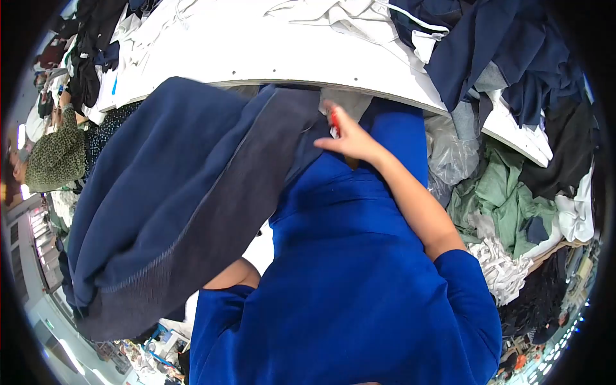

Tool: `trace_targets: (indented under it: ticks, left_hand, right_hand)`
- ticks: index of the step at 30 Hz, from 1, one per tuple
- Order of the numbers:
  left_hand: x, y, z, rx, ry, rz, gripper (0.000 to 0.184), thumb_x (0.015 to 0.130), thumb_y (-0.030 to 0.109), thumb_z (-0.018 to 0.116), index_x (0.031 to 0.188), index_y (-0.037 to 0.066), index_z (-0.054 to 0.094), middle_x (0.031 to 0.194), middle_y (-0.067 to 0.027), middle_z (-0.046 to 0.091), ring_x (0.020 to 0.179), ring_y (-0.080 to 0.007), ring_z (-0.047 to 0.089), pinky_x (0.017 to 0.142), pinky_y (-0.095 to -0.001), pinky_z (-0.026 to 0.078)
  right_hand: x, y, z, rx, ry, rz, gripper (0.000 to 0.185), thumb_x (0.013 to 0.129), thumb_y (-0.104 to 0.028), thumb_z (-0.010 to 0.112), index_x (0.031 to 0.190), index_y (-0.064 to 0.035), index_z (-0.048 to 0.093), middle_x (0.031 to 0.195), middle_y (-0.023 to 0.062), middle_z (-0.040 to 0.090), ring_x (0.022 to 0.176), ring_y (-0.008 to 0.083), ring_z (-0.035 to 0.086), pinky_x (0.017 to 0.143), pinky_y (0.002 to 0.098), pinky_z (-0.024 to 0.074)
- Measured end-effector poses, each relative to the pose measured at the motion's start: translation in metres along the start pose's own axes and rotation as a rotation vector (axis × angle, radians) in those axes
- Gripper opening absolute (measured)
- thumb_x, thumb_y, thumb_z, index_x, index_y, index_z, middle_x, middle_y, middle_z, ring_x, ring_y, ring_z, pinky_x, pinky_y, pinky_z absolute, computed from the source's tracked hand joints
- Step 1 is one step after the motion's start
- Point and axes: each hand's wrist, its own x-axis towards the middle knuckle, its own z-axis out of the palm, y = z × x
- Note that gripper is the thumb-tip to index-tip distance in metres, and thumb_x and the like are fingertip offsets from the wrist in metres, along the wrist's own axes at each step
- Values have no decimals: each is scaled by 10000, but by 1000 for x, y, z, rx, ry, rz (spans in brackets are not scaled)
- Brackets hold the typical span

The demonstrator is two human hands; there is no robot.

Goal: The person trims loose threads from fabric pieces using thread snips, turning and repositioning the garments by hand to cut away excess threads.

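A large navy garment (173,173) with a wide, darker band (247,167) along one side is lifted up in front of me, left of my body. Pale stitching runs along the seam between the two. My left forearm goes in behind this cloth, and the cloth hides the hand. My right hand (353,140) is at the garment's right edge, near the table edge. Its fingers curl around a small red tool (334,119), mostly covered by the hand, so its kind does not show. The cloth looks slightly blurred.
A white table (244,48) stands ahead, with white cloth (346,16) on it and a navy heap (507,51) at right. Below lie a clear plastic bag (452,151), green cloth (497,192) and white scraps (497,269). A person (58,154) in patterned clothing is at left.
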Motion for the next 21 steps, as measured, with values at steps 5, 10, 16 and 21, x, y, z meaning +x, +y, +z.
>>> trace_targets:
  ticks: [5, 10, 16, 21]
  left_hand:
    - [-15, -17, 19, 191, -53, -66, 561, 771, 226, 649, 1233, -27, 456, 1230, -212, 471, 1083, -312, 495, 928, -395, 393]
    - [-53, -49, 43, 590, -345, -279, 608, 781, 266, 644, 1269, -22, 423, 1275, -225, 432, 1128, -330, 462, 950, -405, 367]
    - [-104, -79, 111, 425, -1151, -515, 666, 793, 314, 638, 1312, -16, 382, 1328, -241, 385, 1182, -352, 422, 977, -417, 336]
    - [-132, -107, 137, 899, -1638, -187, 690, 807, 362, 628, 1357, 47, 356, 1356, -293, 332, 1220, -401, 379, 970, -460, 317]
  right_hand:
    - [1, 17, 13, 34, 80, 60, 294, 771, -179, 694, 808, -17, 451, 742, 53, 521, 709, 141, 497, 645, 305, 435]
    - [-15, -33, -65, 359, 687, 264, 151, 789, -117, 673, 811, -134, 525, 731, -53, 502, 669, 62, 472, 619, 218, 408]
    - [-112, -100, -258, 689, 1374, -546, 108, 827, -55, 577, 934, -41, 583, 961, 104, 621, 889, 222, 595, 808, 380, 494]
    - [-195, -170, -313, 301, 1522, -750, 439, 889, -129, 336, 1241, 114, 436, 1267, 265, 469, 1173, 371, 467, 1027, 501, 350]
